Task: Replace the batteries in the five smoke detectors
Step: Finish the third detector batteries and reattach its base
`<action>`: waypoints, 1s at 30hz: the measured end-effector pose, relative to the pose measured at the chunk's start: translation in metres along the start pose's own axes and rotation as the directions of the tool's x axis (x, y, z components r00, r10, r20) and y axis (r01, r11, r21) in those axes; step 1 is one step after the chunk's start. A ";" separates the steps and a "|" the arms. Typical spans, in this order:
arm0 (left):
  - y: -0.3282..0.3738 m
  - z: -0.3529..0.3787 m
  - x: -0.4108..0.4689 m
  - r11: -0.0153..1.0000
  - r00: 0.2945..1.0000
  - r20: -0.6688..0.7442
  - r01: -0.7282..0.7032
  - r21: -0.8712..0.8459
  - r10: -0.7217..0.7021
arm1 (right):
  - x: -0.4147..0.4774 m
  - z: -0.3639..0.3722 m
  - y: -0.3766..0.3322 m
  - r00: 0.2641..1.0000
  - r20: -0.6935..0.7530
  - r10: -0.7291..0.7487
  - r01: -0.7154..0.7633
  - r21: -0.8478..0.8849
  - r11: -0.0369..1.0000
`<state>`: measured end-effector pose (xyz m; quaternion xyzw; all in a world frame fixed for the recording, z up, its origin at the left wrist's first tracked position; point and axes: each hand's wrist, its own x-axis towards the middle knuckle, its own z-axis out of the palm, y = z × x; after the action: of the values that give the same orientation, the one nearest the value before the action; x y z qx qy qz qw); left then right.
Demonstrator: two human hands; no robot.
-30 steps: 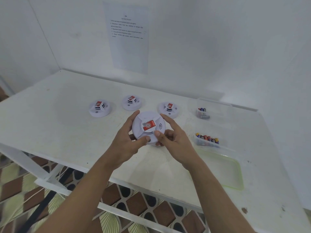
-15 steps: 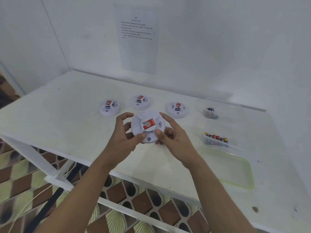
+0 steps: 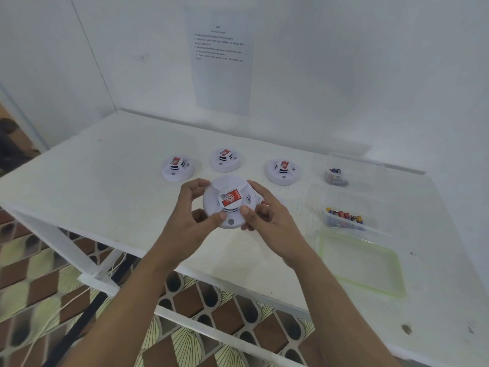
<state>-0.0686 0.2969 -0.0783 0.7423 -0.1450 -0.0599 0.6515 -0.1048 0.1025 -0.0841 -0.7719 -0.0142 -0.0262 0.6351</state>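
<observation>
You hold a white smoke detector (image 3: 229,205) over the white table (image 3: 105,186), near its front edge, with the red-labelled face turned up toward you. Your left hand (image 3: 189,221) grips the rim from the left, thumb laid across the near face and fingers curled round the far side. Your right hand (image 3: 268,219) grips the opposite rim, thumb pressed on the face beside a small grey button and fingers wrapped beneath.

Behind the held unit, three more stand in a loose row on the table: the left detector (image 3: 177,168), the middle detector (image 3: 225,160) and the right detector (image 3: 283,171). Each is face-up with a red label on its raised centre, and none touches another. A scrap of red (image 3: 264,203) shows past your right knuckles; what it belongs to cannot be told.

To your right sit two clear plastic tubs. The far tub (image 3: 367,170) holds a small cluster of batteries (image 3: 336,176), the near tub (image 3: 375,229) a row of batteries (image 3: 344,215) with coloured tips. Just in front of the near tub lies a clear green-rimmed lid (image 3: 362,263). A printed sheet (image 3: 221,59) is fixed to the white wall behind the table, its text too small to read.
</observation>
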 end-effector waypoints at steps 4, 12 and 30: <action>0.001 0.012 -0.001 1.000 1.000 -0.024 0.000 0.021 0.001 | 0.000 -0.009 0.005 1.000 -0.011 0.015 -0.015 0.005 1.000; -0.004 0.037 0.006 0.994 0.998 0.022 0.054 0.092 -0.056 | -0.007 -0.039 0.014 0.999 0.008 0.033 -0.034 0.054 0.998; -0.004 0.085 0.012 0.986 0.998 -0.005 0.061 0.156 -0.061 | -0.015 -0.087 0.026 0.997 0.062 0.039 -0.043 0.060 0.997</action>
<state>-0.0802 0.2127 -0.0936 0.7952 -0.1266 -0.0681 0.5891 -0.1207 0.0119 -0.0942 -0.7525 -0.0185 0.0106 0.6582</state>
